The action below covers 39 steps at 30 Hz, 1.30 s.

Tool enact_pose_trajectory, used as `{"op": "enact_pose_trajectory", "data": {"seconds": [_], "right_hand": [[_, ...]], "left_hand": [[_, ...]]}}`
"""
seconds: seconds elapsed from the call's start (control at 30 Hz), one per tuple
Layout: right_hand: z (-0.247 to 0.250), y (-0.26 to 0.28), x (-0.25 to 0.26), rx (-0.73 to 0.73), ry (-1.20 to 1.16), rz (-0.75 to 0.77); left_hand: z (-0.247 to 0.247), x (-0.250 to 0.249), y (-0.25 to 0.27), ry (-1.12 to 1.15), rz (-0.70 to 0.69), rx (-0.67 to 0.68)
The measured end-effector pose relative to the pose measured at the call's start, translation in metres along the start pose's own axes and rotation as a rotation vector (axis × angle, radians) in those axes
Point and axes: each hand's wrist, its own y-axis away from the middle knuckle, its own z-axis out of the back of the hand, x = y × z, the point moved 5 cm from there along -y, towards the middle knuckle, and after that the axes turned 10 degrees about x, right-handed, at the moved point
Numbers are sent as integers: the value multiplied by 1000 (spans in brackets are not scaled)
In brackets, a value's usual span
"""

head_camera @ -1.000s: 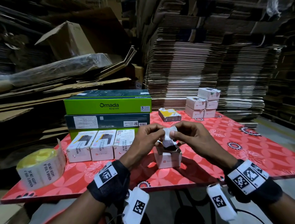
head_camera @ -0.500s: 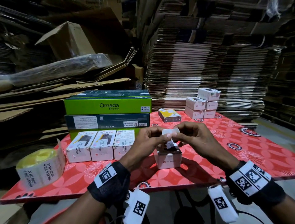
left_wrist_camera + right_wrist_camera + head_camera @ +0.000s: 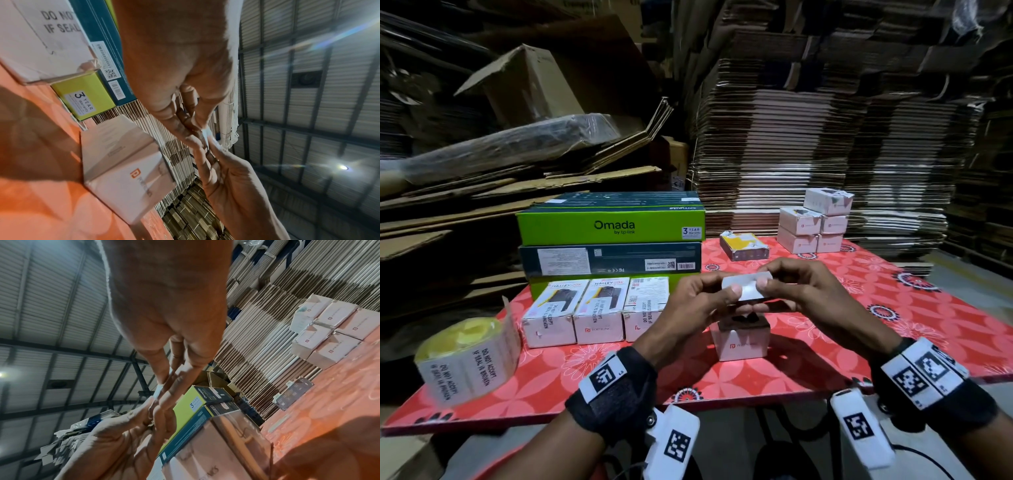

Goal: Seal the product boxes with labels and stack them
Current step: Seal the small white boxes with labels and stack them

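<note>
- Between the two hands, above the table (image 3: 893, 325): one white label (image 3: 748, 287), stretched flat and level, presumably to keep the adhesive off itself before it goes down.
- Left hand (image 3: 698, 305): thumb and fingertips pinched together on the label's left end; the remaining fingers curl under it.
- Right hand (image 3: 804, 294): thumb and forefinger pinched on the label's right end, knuckles raised. Both wrist views show fingertips of both hands meeting on a thin white strip (image 3: 205, 133).
- Directly below the hands: small white product box (image 3: 741, 341), standing upright on the table, untouched, dark top face up. Judged the next box to be sealed; the label hangs over it but is not yet on it.
- Left of the left hand: three white boxes in a row (image 3: 592, 315), bearing "DO NOT ACCEPT IF SEAL IS BROKEN" labels, judged already sealed.
- Far left of the left hand: label roll (image 3: 465, 359), at the table's near edge, within reach.
- Beyond the right hand: stack of small white boxes (image 3: 815, 222) at the far edge.
</note>
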Motion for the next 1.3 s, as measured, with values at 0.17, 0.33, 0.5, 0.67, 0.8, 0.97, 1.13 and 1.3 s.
{"op": "enact_pose_trajectory", "data": {"seconds": [0.17, 0.33, 0.5, 0.67, 0.8, 0.97, 1.13, 1.3], "right_hand": [[-2, 1, 4, 38, -22, 9], [-8, 6, 12, 116, 21, 43], [-5, 6, 12, 62, 110, 57], [-1, 8, 13, -25, 73, 58], [1, 9, 14, -66, 88, 70], [9, 13, 9, -148, 258, 101], [10, 18, -2, -170, 440, 105], [3, 27, -8, -155, 540, 97]], "left_hand": [[0, -2, 0, 16, -12, -41], [3, -4, -1, -24, -30, -72], [7, -3, 0, -91, -37, -94], [8, -9, 4, -227, -16, -136], [9, -15, 6, -349, -10, -118], [16, -17, 9, -570, 104, -40], [23, -3, 4, -868, 229, -4], [19, 4, 2, -820, 222, -66]]}}
